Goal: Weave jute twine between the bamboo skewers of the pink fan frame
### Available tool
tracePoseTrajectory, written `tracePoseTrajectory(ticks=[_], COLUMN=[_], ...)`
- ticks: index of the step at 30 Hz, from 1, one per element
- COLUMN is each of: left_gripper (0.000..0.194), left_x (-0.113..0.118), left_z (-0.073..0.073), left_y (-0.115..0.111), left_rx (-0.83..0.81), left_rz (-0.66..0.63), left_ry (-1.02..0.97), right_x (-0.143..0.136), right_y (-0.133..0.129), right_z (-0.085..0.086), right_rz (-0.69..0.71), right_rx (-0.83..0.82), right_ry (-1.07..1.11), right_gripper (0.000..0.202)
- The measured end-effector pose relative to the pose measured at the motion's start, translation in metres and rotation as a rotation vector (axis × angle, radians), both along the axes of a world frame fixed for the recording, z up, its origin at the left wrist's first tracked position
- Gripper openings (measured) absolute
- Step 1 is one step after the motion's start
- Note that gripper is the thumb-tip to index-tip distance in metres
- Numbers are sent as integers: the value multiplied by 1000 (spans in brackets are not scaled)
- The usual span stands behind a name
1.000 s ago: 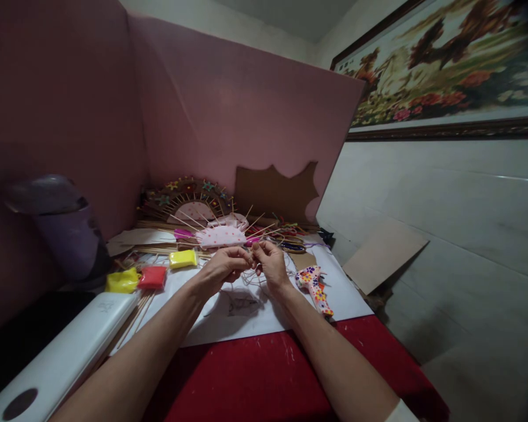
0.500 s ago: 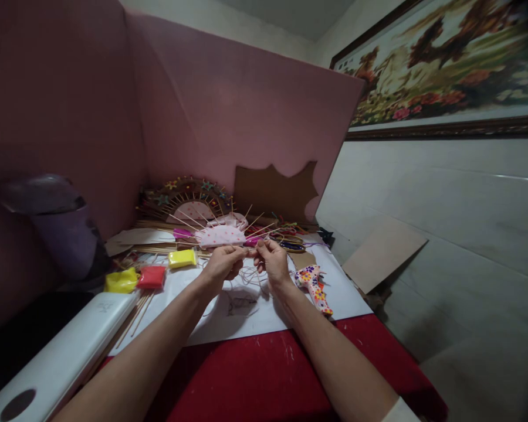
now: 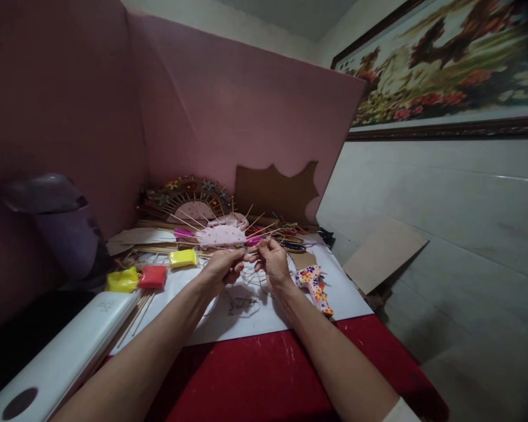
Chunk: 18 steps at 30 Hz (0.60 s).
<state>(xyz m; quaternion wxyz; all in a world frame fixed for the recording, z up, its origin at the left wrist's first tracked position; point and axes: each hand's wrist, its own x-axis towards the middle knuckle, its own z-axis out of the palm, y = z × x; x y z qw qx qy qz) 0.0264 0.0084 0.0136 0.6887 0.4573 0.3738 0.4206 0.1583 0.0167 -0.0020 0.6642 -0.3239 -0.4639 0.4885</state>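
Over the white sheet point(image 3: 345, 296), left hand point(image 3: 222, 271) and right hand point(image 3: 273, 265) pinched what looked like cord point(image 3: 255, 280); its slack loops risked tangling if pulled.

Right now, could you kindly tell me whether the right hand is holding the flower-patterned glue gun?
No, the flower-patterned glue gun lies on the white sheet, to the right of the right hand.

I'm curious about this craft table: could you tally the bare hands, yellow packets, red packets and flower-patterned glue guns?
Bare hands: 2
Yellow packets: 2
Red packet: 1
Flower-patterned glue gun: 1
Total: 6
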Motion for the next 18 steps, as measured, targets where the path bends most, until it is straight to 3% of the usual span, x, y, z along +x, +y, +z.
tracePoseTrajectory(ticks=[9, 18], left_gripper=[31, 37], left_x=[-2, 1], left_z=[-2, 1], left_y=[4, 3], left_rx=[75, 178], left_rz=[30, 140], left_ry=[15, 55], right_x=[1, -4], right_y=[0, -8], right_z=[0, 4], right_rz=[8, 59], right_rx=[-30, -91], right_ry=[2, -184], right_gripper=[35, 41])
